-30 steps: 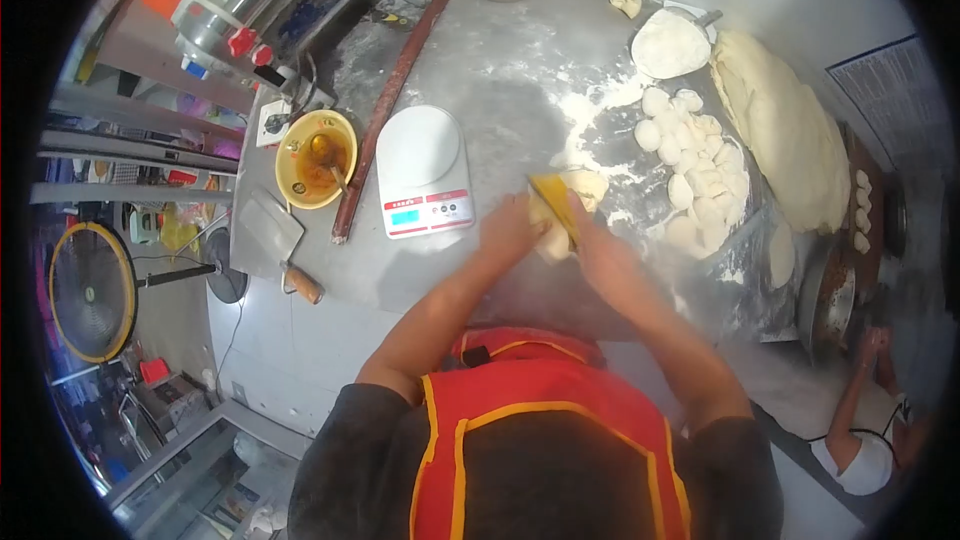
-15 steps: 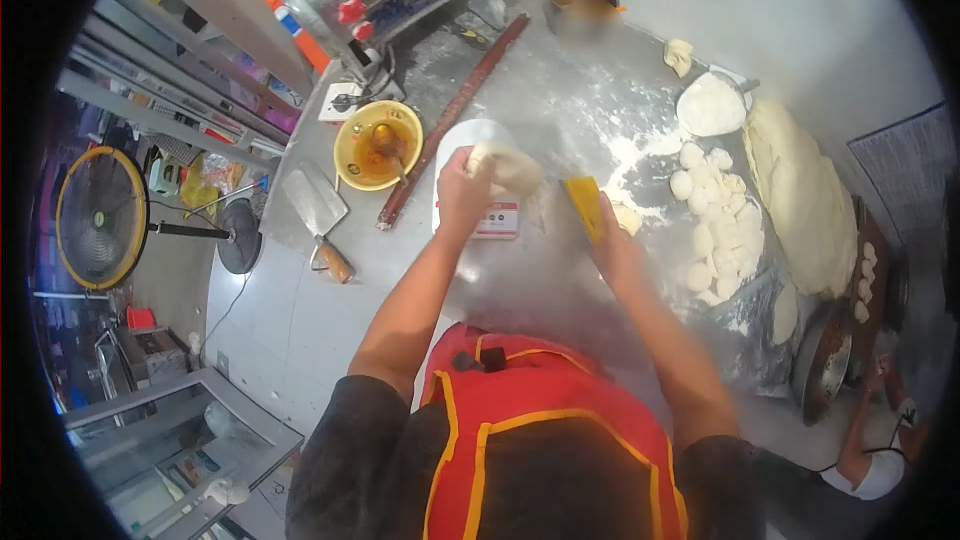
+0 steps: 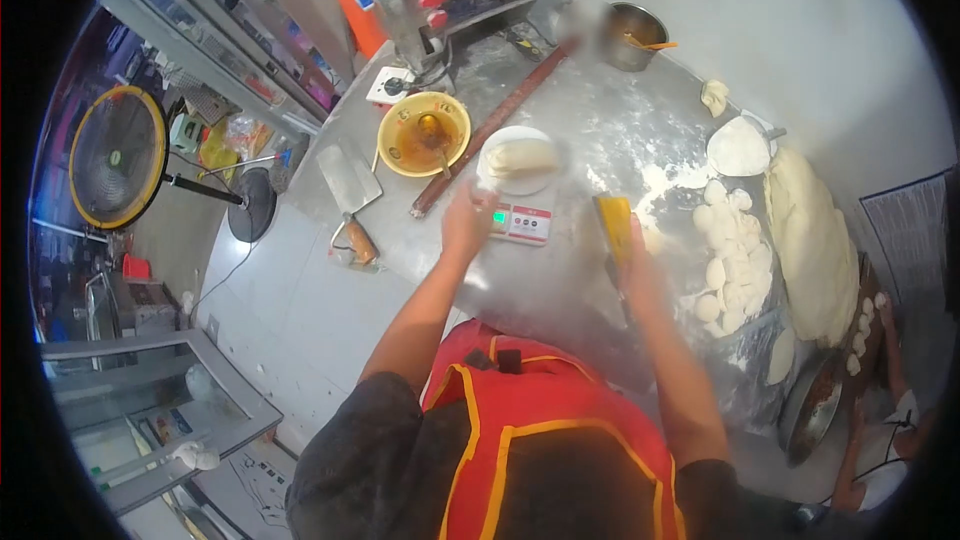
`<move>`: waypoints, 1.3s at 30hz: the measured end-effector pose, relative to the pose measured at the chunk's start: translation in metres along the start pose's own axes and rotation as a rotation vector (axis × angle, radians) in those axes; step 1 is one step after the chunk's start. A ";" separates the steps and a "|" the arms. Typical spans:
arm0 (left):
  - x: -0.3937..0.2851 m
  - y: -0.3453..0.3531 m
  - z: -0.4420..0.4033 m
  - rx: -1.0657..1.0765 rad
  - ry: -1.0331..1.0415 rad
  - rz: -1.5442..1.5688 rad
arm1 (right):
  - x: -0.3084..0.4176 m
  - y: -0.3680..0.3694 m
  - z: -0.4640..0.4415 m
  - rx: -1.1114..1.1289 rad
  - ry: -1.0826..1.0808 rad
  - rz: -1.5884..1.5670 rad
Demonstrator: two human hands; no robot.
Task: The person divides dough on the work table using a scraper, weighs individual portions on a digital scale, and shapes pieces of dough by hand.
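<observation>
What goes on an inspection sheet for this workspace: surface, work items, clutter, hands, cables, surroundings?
Surface: metal table, white powder patches.
Work items: dough piece on scale; dough balls, large dough mass at right.
Clutter: red-brown rod, yellow bowl, metal pot.
Hands: left hand beside scale; right hand holds yellow scraper.
Cables: floor cord near fan; plug in tabletop socket.
Surroundings: another person's arm, lower right.

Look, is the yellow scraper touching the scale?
Apart: the head view shows grey tabletop between the yellow scraper in the right hand and the scale.
</observation>
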State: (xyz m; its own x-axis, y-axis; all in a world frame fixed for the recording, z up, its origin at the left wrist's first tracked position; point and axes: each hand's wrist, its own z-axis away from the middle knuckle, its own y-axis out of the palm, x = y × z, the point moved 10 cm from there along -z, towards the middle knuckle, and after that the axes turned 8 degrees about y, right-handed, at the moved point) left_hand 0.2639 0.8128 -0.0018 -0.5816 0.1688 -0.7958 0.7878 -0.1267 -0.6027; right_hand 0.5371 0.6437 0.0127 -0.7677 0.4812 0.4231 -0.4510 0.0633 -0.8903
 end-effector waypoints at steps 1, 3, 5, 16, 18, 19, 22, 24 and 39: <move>0.005 0.027 0.014 0.190 0.185 -0.119 | -0.001 0.000 0.001 -0.040 -0.034 0.002; 0.005 0.048 0.064 0.453 0.188 0.299 | -0.005 0.003 0.001 -0.113 -0.102 0.002; -0.001 0.064 0.111 0.550 -0.241 1.066 | -0.006 0.008 0.000 -0.086 -0.098 -0.018; 0.033 0.104 0.164 0.686 -0.834 1.561 | 0.031 -0.036 0.012 -0.215 -0.097 0.045; 0.021 0.068 0.138 0.715 -0.284 0.905 | 0.036 -0.043 0.015 -0.215 -0.088 -0.001; 0.019 0.059 0.126 0.662 -0.123 0.708 | 0.038 -0.046 0.016 -0.217 -0.085 -0.021; 0.031 0.039 0.085 0.398 0.040 0.315 | 0.044 -0.053 0.022 -0.265 -0.137 -0.076; 0.030 0.022 0.047 0.254 -0.046 0.080 | 0.047 -0.062 0.031 -0.343 -0.232 -0.120; -0.082 0.096 -0.136 0.830 0.311 -0.405 | -0.038 -0.106 0.078 -0.393 0.176 -0.453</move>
State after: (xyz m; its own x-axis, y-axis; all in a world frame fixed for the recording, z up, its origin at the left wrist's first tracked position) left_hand 0.4148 0.9197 0.0137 -0.6039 0.5865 -0.5397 0.0777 -0.6306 -0.7722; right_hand 0.5788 0.5508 0.1038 -0.4379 0.4662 0.7686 -0.4875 0.5952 -0.6388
